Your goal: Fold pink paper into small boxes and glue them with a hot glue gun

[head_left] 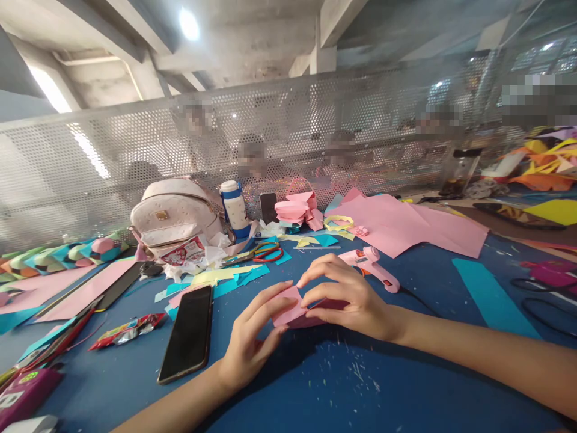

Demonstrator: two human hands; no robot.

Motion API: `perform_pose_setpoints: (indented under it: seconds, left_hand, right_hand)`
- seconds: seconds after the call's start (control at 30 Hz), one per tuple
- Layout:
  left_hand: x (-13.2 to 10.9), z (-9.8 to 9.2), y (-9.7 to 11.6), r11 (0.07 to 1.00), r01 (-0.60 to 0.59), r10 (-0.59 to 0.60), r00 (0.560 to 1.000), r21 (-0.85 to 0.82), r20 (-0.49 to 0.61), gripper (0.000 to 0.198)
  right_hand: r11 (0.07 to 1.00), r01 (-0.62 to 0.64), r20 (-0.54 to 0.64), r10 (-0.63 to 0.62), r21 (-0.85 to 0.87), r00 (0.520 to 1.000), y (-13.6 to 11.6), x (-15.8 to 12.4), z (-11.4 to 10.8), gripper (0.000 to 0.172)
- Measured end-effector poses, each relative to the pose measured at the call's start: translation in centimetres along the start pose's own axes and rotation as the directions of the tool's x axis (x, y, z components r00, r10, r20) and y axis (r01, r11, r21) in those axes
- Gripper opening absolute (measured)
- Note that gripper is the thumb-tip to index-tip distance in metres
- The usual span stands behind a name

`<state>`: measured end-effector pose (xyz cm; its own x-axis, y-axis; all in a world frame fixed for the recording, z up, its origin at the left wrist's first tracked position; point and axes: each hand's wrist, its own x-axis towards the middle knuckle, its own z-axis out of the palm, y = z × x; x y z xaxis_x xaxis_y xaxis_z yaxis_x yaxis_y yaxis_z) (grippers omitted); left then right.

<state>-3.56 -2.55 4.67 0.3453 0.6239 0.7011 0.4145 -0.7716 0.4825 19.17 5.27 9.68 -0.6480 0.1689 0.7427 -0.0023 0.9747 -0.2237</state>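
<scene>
A small folded pink paper piece [291, 310] lies on the blue table between my two hands. My left hand [252, 343] grips its left side, thumb under and fingers on top. My right hand [347, 294] arches over its right part, fingertips pressing down on the paper. Just beyond my right hand lies a pink glue gun [376, 270]. A black phone [189, 334] lies face up to the left of my left hand.
Large pink sheets [406, 225] lie at the back right, a teal strip [491, 297] at right. Red-handled scissors [265, 252], a white backpack [174, 213], a bottle [234, 207], a pink paper stack [295, 210] and a candy wrapper [126, 331] are about. A perforated metal screen [135, 138] stands behind, with people beyond it.
</scene>
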Motion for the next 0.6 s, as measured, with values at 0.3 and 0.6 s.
perform_pose_setpoints:
  seconds: [0.3,0.6]
  left_hand:
    - [0.15,-0.03,0.15,1.000,-0.016,0.016,1.000,0.011,-0.008,0.034]
    - [-0.07,0.11,-0.06,0.999,-0.018,0.018,1.000,0.048,-0.013,0.033]
  right_hand:
    - [1.000,0.002,0.000,-0.002,-0.002,1.000,-0.08,0.09,0.04,0.006]
    - [0.991,-0.132,-0.007,0.133,0.024,0.991,0.14,-0.04,0.08,0.017]
